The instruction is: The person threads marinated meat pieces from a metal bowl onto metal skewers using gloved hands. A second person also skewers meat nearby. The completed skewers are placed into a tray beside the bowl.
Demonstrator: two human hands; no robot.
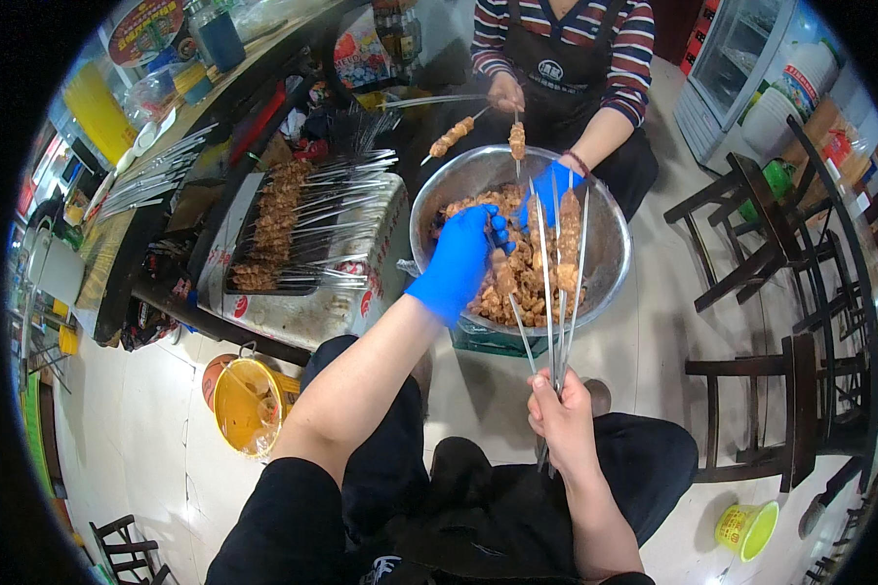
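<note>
A large steel bowl [612,292] of marinated meat chunks [530,303] stands before me. My left hand [462,252], in a blue glove, is over the bowl with its fingers around meat at the upper part of a metal skewer [521,333]. My bare right hand [562,409] grips the lower ends of several flat metal skewers [545,270], fanned upward over the bowl; one carries a row of meat [568,234]. Across the bowl, a co-worker's blue-gloved hand [552,191] reaches into the meat. Their bare hand [506,93] holds skewers, two with meat on them.
Left of the bowl, a tray [274,291] of loaded skewers lies on a white box [322,314]. Bare skewers [146,175] lie on the wooden counter [110,292]. A yellow bin [227,409] stands on the floor at left; dark wooden chairs [797,409] stand at right.
</note>
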